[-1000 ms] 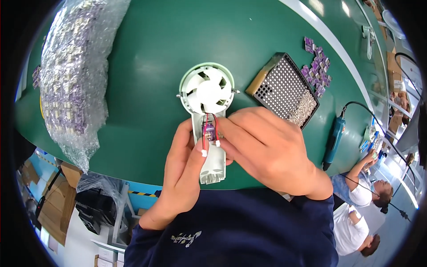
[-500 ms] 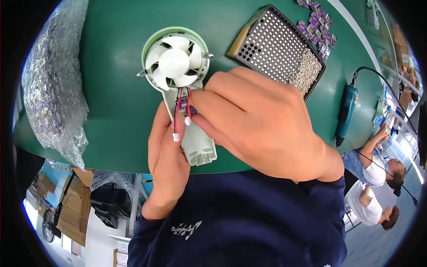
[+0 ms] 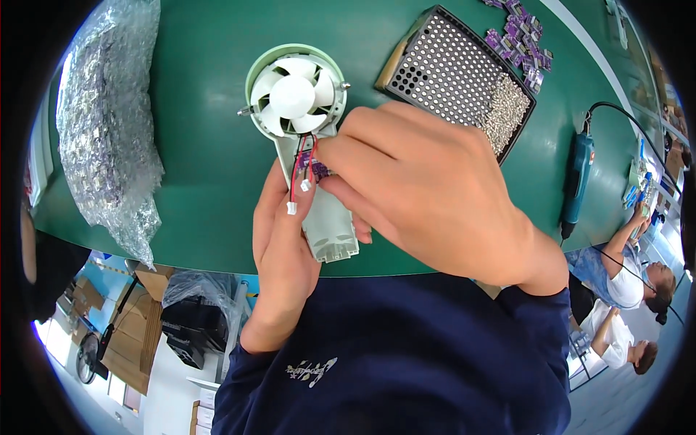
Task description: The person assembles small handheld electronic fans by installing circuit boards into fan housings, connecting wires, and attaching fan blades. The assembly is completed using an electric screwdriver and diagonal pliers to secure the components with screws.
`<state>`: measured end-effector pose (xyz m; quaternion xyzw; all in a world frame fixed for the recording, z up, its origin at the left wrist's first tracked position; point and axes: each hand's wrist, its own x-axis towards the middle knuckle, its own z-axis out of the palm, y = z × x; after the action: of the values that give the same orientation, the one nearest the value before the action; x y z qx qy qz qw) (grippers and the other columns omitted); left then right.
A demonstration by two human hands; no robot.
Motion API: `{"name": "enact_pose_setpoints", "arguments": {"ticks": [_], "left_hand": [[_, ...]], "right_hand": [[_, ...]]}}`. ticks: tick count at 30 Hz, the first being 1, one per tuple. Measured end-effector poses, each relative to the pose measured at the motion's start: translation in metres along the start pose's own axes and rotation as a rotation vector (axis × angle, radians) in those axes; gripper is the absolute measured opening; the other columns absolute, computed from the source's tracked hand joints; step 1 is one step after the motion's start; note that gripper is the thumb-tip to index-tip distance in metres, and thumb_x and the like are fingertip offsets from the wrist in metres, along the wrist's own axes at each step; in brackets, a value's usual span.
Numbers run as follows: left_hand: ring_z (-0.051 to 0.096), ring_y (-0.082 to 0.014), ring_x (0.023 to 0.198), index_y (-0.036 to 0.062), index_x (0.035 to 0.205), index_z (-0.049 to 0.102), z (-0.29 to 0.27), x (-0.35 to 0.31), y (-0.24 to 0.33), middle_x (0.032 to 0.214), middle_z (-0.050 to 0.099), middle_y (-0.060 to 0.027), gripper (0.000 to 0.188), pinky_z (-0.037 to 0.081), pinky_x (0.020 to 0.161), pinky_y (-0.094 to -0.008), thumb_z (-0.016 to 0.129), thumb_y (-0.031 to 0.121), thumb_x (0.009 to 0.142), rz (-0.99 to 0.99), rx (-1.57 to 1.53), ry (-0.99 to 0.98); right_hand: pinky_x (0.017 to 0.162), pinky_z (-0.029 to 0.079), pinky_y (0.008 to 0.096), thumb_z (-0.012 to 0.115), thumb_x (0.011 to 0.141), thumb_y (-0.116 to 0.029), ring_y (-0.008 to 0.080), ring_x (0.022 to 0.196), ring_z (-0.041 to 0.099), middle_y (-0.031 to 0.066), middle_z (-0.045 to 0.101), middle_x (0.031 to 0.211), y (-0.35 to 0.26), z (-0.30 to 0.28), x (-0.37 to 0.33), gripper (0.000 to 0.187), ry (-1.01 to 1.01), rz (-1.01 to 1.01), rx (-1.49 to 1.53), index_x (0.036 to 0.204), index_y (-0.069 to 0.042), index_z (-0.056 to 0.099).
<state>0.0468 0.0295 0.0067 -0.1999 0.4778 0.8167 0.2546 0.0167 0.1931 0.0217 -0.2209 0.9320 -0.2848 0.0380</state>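
A pale green handheld fan (image 3: 293, 94) with white blades lies on the green table (image 3: 203, 145), its open handle (image 3: 330, 225) pointing toward me. My left hand (image 3: 279, 246) grips the handle from the left side. My right hand (image 3: 428, 196) reaches over the handle and pinches a small purple circuit board (image 3: 313, 165) at the fan's neck. Red and black wires with small white plugs (image 3: 296, 190) hang from the board over my left fingers.
A bubble-wrap bag of purple parts (image 3: 109, 130) lies at the left. A black perforated tray (image 3: 457, 72) holding silver screws sits at the back right, with loose purple boards (image 3: 518, 36) behind it. A blue electric screwdriver (image 3: 576, 181) lies right. Other people work at far right.
The view has shifted, so the fan sits nearer and more central. My right hand has stayed pinched on the board at the fan's neck while the left keeps hold of the handle.
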Motion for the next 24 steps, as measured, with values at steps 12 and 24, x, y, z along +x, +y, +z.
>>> {"name": "enact_pose_setpoints", "arguments": {"ticks": [12, 24], "left_hand": [[0.061, -0.0157, 0.062, -0.0018, 0.127, 0.049, 0.008, 0.007, -0.001, 0.086, 0.064, -0.0146, 0.038, 0.053, 0.053, -0.0295, 0.042, 0.029, 0.106, 0.0, 0.064, -0.036], [0.06, -0.0161, 0.061, -0.0014, 0.128, 0.049, 0.001, 0.008, -0.002, 0.081, 0.061, -0.0109, 0.037, 0.051, 0.053, -0.0304, 0.042, 0.027, 0.106, -0.009, -0.017, -0.093]], "right_hand": [[0.081, 0.051, 0.0285, 0.061, 0.097, -0.024, 0.0151, 0.092, 0.065, 0.0142, 0.068, 0.108, 0.018, -0.067, -0.099, 0.044, 0.851, 0.553, 0.056, 0.127, 0.007, 0.058], [0.092, 0.045, 0.0391, 0.055, 0.101, -0.03, 0.0351, 0.103, 0.059, 0.0225, 0.058, 0.115, 0.101, -0.053, -0.228, 0.05, 0.355, 0.964, -0.518, 0.136, 0.004, 0.046]]}}
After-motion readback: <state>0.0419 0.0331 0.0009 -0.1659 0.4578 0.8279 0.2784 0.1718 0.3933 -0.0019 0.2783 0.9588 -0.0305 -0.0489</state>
